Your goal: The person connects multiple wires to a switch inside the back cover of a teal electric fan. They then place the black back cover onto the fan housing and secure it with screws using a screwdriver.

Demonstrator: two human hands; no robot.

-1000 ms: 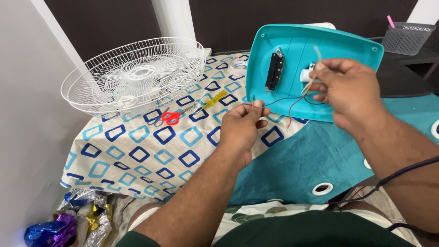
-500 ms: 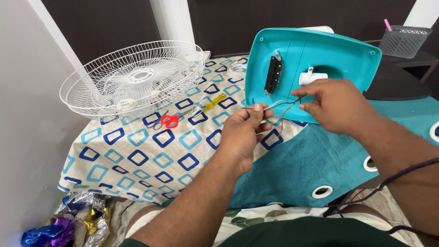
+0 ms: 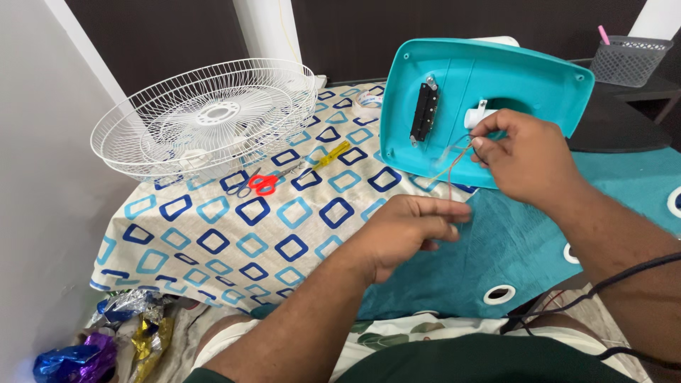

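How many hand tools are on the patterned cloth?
2: red-handled scissors by the white fan grille, and a yellow-handled screwdriver just right of them. More may hide behind the teal base or the hands.

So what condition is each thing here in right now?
Teal fan base: tipped up, underside showing.
Thin wires: loose, pinched by the right hand.
Left hand: fingers curled, holding the wires' lower ends.
White fan grille: detached, lying on the cloth.
Red scissors: closed, lying flat.
Yellow screwdriver: lying unused.
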